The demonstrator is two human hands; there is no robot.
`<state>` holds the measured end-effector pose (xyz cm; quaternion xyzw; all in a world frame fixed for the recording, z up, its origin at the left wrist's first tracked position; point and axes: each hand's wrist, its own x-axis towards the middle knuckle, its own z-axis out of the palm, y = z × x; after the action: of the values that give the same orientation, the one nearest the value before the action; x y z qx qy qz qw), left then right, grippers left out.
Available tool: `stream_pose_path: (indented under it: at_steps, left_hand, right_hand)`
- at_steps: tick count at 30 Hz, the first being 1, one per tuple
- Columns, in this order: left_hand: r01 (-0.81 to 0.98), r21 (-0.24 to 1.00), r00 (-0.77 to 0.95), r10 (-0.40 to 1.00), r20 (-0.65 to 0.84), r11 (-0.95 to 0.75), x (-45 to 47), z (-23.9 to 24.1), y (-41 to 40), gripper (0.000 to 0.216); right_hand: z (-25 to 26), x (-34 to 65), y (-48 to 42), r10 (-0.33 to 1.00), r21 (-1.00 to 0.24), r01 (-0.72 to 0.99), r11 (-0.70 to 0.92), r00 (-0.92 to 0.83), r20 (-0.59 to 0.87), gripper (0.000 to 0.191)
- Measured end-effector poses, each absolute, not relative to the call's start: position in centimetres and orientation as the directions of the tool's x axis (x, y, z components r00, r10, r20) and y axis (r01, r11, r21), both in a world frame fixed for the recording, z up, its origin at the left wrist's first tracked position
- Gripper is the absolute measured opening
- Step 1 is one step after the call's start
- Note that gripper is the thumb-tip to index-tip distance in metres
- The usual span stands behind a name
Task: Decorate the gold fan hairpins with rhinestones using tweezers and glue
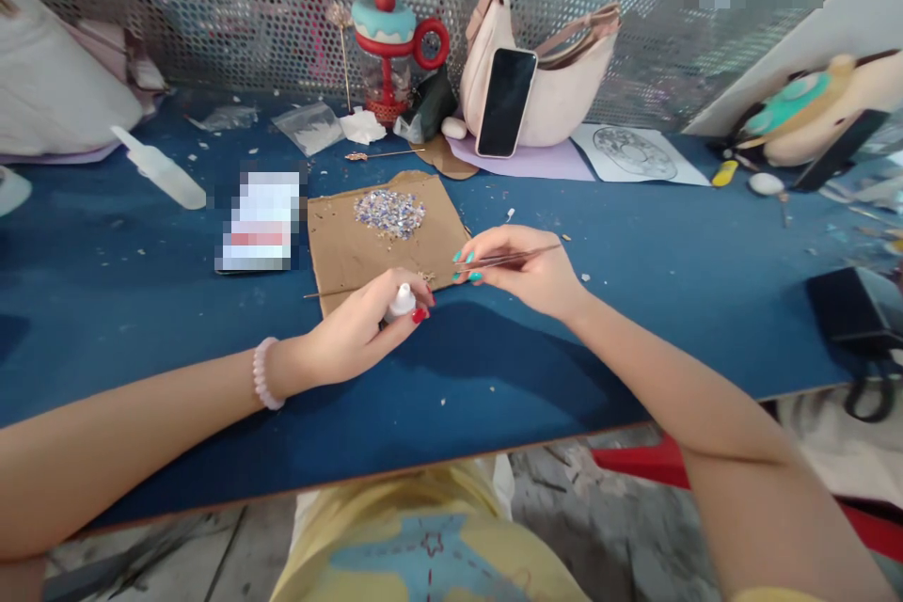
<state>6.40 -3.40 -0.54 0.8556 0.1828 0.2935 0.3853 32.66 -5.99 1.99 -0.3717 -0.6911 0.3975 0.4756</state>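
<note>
Left hand [356, 334], centre frame, fingers curled tight round a small white bottle [401, 302] at the cardboard's [353, 249] lower edge. Right hand [526, 273] just right of it, fingertips pinched shut on thin tweezers [512, 258], tips over the cardboard. Glittery chips [390, 212] heaped above on the blue worktop [635, 301].

Blue bench [635, 301], crumbs and bits all over it. Cardboard [353, 245] sits mid-bench, a white bottle [159, 171] back left. A purple sheet [536, 160] and a drawing [635, 153] lie along the back edge, with a black box [850, 306] at the right edge.
</note>
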Motion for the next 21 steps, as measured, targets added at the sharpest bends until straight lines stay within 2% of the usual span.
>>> stream_pose_path:
  at_steps: [3, 5, 10, 21]
  left_hand:
    - [0.035, 0.796, 0.766, 0.528, 0.367, -0.604, 6.6, -0.2, -3.5, 0.01]
    - [0.006, 0.815, 0.765, 0.527, 0.369, -0.579, 6.7, -0.1, -3.7, 0.01]
    - [-0.04, 0.853, 0.734, 0.564, 0.379, -0.521, 6.6, -0.3, -3.6, 0.026]
    - [-0.023, 0.862, 0.741, 0.57, 0.355, -0.507, 6.5, -0.3, -3.4, 0.048]
  right_hand:
    - [3.4, 30.7, -7.1, 0.832, -0.843, 0.112, 0.526, -0.272, 0.483, 0.011]
    - [4.4, 29.6, -7.0, 0.748, -0.747, 0.161, 0.645, -0.332, 0.574, 0.008]
    - [6.0, 28.7, -4.8, 0.584, -0.555, 0.25, 0.793, -0.569, 0.579, 0.002]
    - [5.3, 28.5, -5.4, 0.539, -0.498, 0.251, 0.83, -0.591, 0.601, 0.002]
